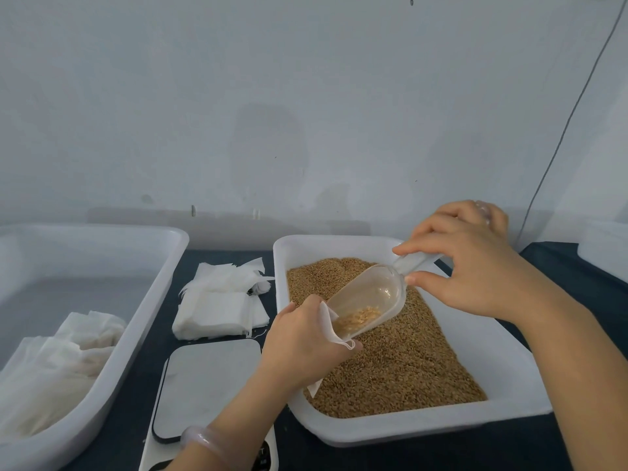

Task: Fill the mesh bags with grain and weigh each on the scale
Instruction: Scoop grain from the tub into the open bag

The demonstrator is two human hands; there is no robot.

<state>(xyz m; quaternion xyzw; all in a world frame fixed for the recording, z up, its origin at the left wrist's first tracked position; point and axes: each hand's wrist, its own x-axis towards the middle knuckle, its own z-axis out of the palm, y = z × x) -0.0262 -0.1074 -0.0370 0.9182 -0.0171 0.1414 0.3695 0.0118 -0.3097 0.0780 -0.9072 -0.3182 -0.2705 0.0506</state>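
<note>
Small sample-preparation or packing workspace, lab-like rather than domestic. Indicated by:
- bare, stained pale wall (306, 96), with a thin cable (564, 130) running down it
- dark work surface (584, 277)
- white plastic tray (509, 379) of loose grain (407, 362)
- second white tray (163, 266) at the left
- flat digital scale (207, 382)
- stack of empty mesh bags (217, 311) between the trays

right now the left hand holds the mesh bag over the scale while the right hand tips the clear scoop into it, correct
Not over the scale: the head view shows the left hand holding the mesh bag over the grain tray, beside the scale, while the right hand tips the clear scoop into it.
</note>
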